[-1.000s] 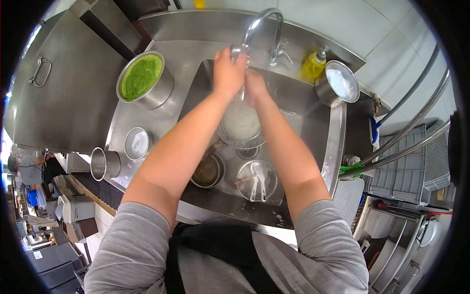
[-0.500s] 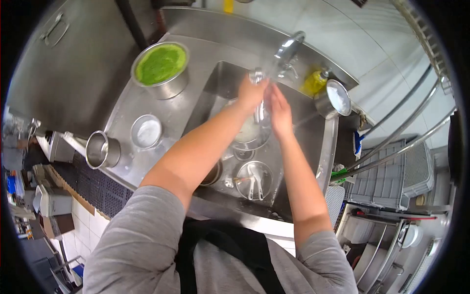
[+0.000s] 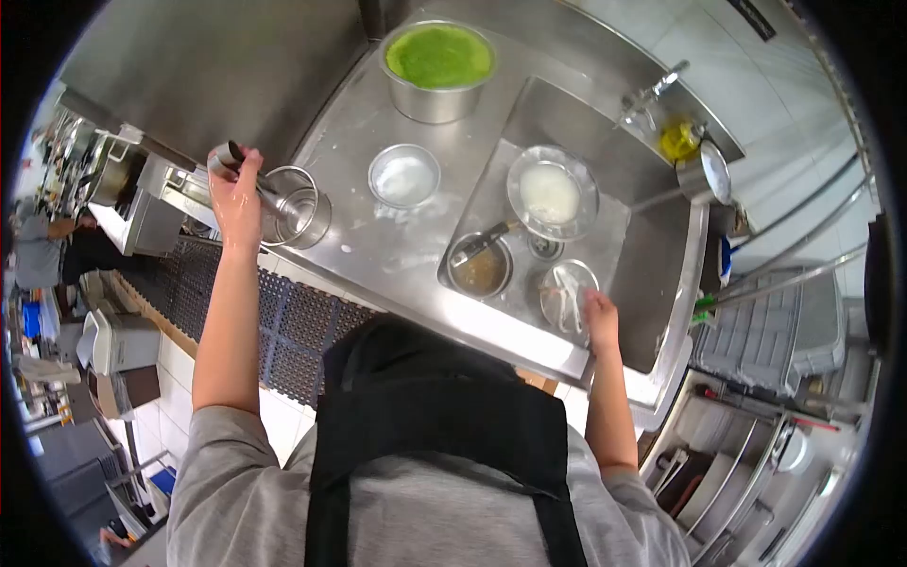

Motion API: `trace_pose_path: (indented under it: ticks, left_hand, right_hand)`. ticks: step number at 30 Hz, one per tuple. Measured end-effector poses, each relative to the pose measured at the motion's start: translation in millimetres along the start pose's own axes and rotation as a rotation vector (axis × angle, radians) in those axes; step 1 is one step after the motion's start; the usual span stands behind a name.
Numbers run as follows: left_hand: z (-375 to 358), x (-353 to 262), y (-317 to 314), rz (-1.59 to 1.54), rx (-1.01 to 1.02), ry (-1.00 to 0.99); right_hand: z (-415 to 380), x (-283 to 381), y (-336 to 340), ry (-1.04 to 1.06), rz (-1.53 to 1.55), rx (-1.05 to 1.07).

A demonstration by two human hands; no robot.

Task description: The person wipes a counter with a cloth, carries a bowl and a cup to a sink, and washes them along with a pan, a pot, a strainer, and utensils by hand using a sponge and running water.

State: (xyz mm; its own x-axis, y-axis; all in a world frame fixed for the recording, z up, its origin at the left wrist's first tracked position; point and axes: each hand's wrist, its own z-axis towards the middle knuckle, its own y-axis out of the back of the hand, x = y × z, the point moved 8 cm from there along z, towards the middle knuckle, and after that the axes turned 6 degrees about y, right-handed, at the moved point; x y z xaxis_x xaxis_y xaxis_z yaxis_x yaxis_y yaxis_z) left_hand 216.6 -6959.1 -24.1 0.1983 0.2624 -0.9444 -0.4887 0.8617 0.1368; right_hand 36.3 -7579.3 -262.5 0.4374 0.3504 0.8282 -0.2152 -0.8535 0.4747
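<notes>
My left hand (image 3: 236, 198) is closed around a shiny metal utensil (image 3: 225, 154), whose kind I cannot make out. Its lower part reaches into a steel pot (image 3: 319, 222) at the counter's left edge. My right hand (image 3: 602, 326) is low in the sink, fingers curled beside a round metal bowl (image 3: 548, 312). White utensils (image 3: 568, 295), spoon-like, lie in that bowl. Whether the fingers grip the rim or something else is hidden. Left of it stands a pot of brownish liquid (image 3: 484, 276) with a dark-handled tool (image 3: 484, 242) across it. Behind is a bowl of whitish liquid (image 3: 550, 194).
On the counter stand a deep pot with green contents (image 3: 440, 59) and a small tin with white residue (image 3: 404, 178). A faucet (image 3: 652, 93), a yellow bottle (image 3: 678, 140) and a metal container (image 3: 707, 175) line the back. Another person (image 3: 45, 250) is at far left.
My hands have parted from under the faucet. My left hand has gone left to the steel pot with the metal utensil; my right came down to the bowl of white utensils. The view has shifted.
</notes>
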Motion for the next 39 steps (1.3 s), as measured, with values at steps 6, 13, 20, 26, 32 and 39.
trace_pose_path:
  ticks: [6, 13, 20, 26, 32, 39]
  left_hand:
    - [-17, 44, 10, 0.326, 0.046, 0.065]
    - [-90, -34, -26, 0.569, 0.139, -0.651]
    - [-246, -10, -176, 0.421, 1.016, -0.51]
    - [-335, -3, -346, 0.483, 1.483, -0.311]
    - [-428, 130, -468, 0.879, 1.652, -0.553]
    - [-399, 142, -489, 0.691, 1.477, -0.009]
  right_hand:
    - [-2, 31, 2, 0.122, -0.167, -0.058]
    - [49, -60, 52, -0.081, -0.314, -0.17]
    - [84, -135, -57, -0.185, -0.932, 0.728]
    - [81, -156, -77, -0.477, -0.827, 0.571]
    - [83, -110, -46, -0.017, -1.04, 1.001]
    - [55, -108, 34, 0.091, -0.586, 0.928]
